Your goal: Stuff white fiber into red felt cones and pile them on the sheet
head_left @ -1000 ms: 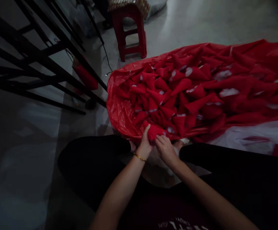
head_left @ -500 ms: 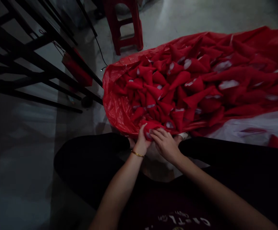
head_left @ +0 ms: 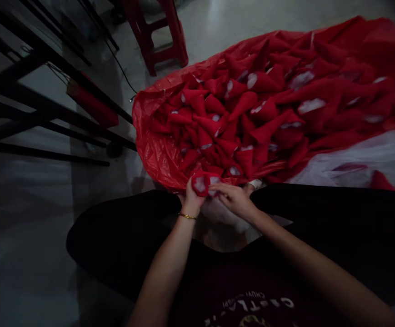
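Left hand (head_left: 192, 198) grips a red pouch (head_left: 204, 191), white-filled opening facing the camera, long axis unclear.

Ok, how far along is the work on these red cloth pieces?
Probably filled: many in the pile, where white stuffing shows. In hand: one red piece, open, in the left hand, with the right hand beside it. Left: perhaps closing, since visible openings look unclosed; how many pieces remain unfilled, I cannot tell.

Red cloth pieces (head_left: 245, 106) with white patches; 1 red stool (head_left: 163, 38); 1 gold bracelet (head_left: 187, 216); black trousers (head_left: 115, 225).
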The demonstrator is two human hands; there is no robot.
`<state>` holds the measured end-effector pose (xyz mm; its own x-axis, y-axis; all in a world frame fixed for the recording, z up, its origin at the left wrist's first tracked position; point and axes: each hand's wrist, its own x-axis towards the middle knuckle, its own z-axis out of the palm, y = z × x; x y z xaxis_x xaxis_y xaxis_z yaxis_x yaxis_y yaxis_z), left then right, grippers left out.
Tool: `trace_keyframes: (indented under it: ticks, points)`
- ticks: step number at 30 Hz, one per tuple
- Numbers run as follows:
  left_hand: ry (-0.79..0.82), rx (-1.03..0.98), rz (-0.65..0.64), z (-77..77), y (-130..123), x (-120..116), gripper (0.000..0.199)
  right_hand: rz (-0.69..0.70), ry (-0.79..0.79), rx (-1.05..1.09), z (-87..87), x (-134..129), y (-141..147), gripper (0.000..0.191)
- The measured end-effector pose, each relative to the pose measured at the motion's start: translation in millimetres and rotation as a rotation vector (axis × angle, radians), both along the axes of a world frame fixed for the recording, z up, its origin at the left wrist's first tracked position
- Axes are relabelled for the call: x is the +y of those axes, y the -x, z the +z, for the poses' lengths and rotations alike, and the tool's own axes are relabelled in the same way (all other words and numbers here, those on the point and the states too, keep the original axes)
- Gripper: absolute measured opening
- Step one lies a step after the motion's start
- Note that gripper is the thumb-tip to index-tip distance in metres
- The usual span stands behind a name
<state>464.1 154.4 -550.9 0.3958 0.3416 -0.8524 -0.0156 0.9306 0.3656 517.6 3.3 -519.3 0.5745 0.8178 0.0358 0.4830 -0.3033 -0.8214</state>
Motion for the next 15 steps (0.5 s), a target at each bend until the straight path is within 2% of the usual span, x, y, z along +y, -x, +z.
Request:
trace_keyframes:
  ticks: [2, 3, 5, 9, 15]
  points:
    - [0.039, 0.0, 0.016, -3.9, 0.9, 2.3, 0.025, -0.277, -0.087, 0.027, 3.0, -11.3, -9.0, 0.024]
    - [0.049, -0.003, 0.011, -5.1, 1.1, 1.2, 0.027, -0.374, -0.091, 0.018, 5.2, -13.4, -11.9, 0.021]
    - [0.046, -0.013, -0.002, -5.5, 0.9, -4.4, 0.028, -0.421, -0.101, -0.002, 10.0, -10.7, -12.8, 0.017]
    - [-0.029, -0.177, -0.08, 1.1, -1.4, -19.4, 0.032, -0.261, -0.111, -0.028, 11.4, 5.9, 2.5, 0.018]
    - [-0.258, -0.24, -0.084, 15.8, -3.6, -28.4, 0.038, 0.018, 0.338, -0.103, -11.5, 7.2, 20.8, 0.022]
